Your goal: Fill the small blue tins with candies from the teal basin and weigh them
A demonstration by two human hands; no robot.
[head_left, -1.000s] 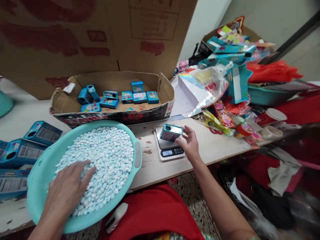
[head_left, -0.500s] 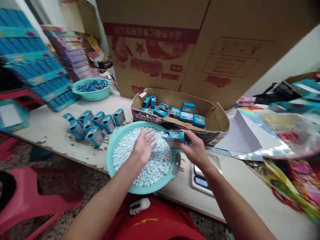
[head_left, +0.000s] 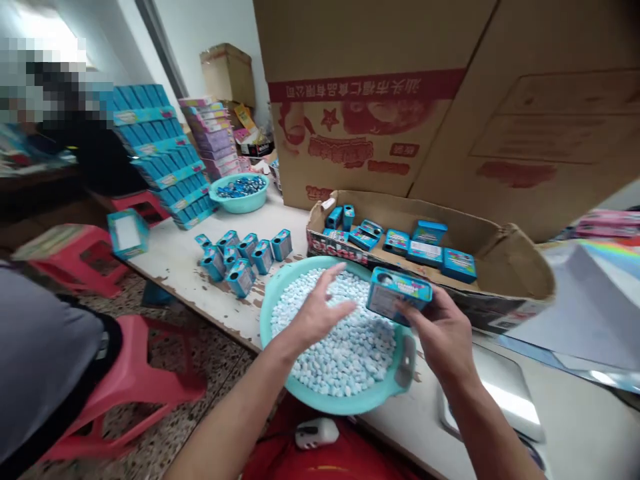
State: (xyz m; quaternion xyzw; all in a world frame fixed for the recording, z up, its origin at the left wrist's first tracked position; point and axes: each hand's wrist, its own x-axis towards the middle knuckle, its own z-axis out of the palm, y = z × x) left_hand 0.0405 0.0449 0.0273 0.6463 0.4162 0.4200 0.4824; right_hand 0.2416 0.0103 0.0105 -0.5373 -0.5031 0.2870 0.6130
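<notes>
The small blue tin (head_left: 399,294) was pinched in the right hand (head_left: 443,330), fingers closed round its near end, so that it hung just above the far right rim of the teal basin (head_left: 403,373) with its round opening turned left toward the other hand. Held level and over the basin like that, anything spilling from it would likely have dropped back among the candies (head_left: 345,340) rather than onto the table (head_left: 175,257).

The left hand (head_left: 317,310) lay spread and open over the heap of pale blue and white candies, its grip slack and holding nothing that could be made out, palm low on the pile and fingers pointing toward the tin.

The basin sat at the near edge of the table, overhanging it slightly, within easy reach of both arms. Directly behind it stood a shallow cardboard tray (head_left: 505,257) with several blue tins lying flat inside. To the basin's left, a cluster of open tins (head_left: 240,257) stood on the table with their holes showing. A scale (head_left: 500,400) lay by the near edge to the right, partly hidden by the right forearm. Toward the far left end were a second basin (head_left: 240,193) and stacked blue cartons (head_left: 155,153). Another person's grey sleeve (head_left: 45,360) showed at lower left beside a red stool (head_left: 140,380).
</notes>
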